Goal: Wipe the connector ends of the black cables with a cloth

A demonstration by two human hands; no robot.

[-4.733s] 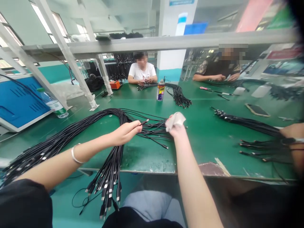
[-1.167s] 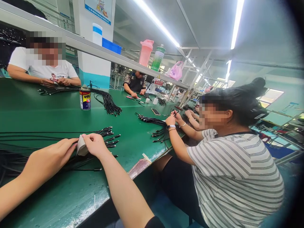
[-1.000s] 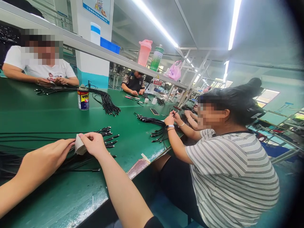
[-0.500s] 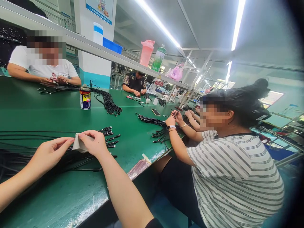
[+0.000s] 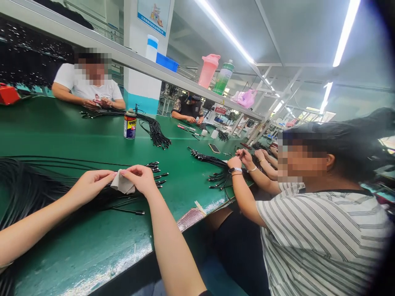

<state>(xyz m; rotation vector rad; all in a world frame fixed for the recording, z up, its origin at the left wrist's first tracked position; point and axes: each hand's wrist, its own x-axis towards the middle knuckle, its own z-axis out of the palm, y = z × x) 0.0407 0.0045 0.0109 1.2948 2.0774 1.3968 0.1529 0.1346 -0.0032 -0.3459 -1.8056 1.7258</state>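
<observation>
A small light grey cloth hangs between my hands, above a bundle of black cables on the green table. My left hand is closed in a pinch at the cloth's upper left edge; whether a cable end is also between those fingers is hidden. Thumb and fingers of my right hand are closed on the cloth's top right part. Just beyond my right hand, several black cable plugs with metal tips stick out. One plug lies apart, nearer the front edge.
A spray can stands across the table, near another cable bundle. To the right, a co-worker in a striped shirt handles cables beside a phone. Bottles stand on the overhead shelf. The table's front edge is worn.
The view has turned left, so the scene sits further right. My hands have come closer together, and the left fingertips now meet the cloth, which hangs more spread out.
</observation>
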